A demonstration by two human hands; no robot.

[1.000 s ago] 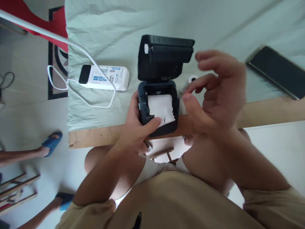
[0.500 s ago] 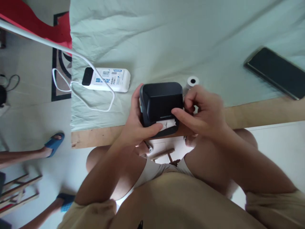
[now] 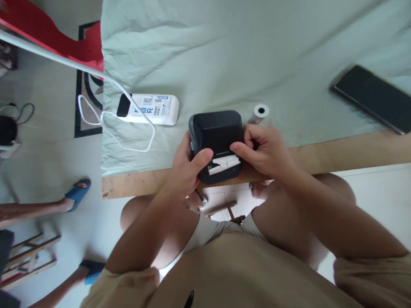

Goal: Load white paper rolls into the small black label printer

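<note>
Khaki cloth of the person's shirt point(image 3: 231, 273) fills the near edge of the view, with bare knees just beyond it. Past the knees runs the bare wooden table edge point(image 3: 353, 152), and right at that edge sits a small black printer point(image 3: 218, 137), lid down, its front overhanging the wood a little. A short strip of white paper point(image 3: 224, 164) sticks out of the slot on its near face, with a ragged end.

The left hand point(image 3: 186, 171) clasps the printer's left side, fingers curled behind it and the thumb pressed on the top near the slot. The right hand point(image 3: 266, 149) grips the right side, fingers bent in tight, with the thumb tip touching the right end of the paper strip. Both hands are closed around the printer.

Just behind the right hand lies a white paper roll point(image 3: 259, 112) on the pale green cloth point(image 3: 240, 51) that covers the table. To the left of the printer lies a white power bank point(image 3: 150, 109) with a black end, a white cable point(image 3: 105, 124) looping from it off the table's left side. Farther right, near the cloth's edge, a black phone point(image 3: 374, 99) lies face up. On the floor at far left, another person's foot wears a blue sandal point(image 3: 77, 192).
</note>
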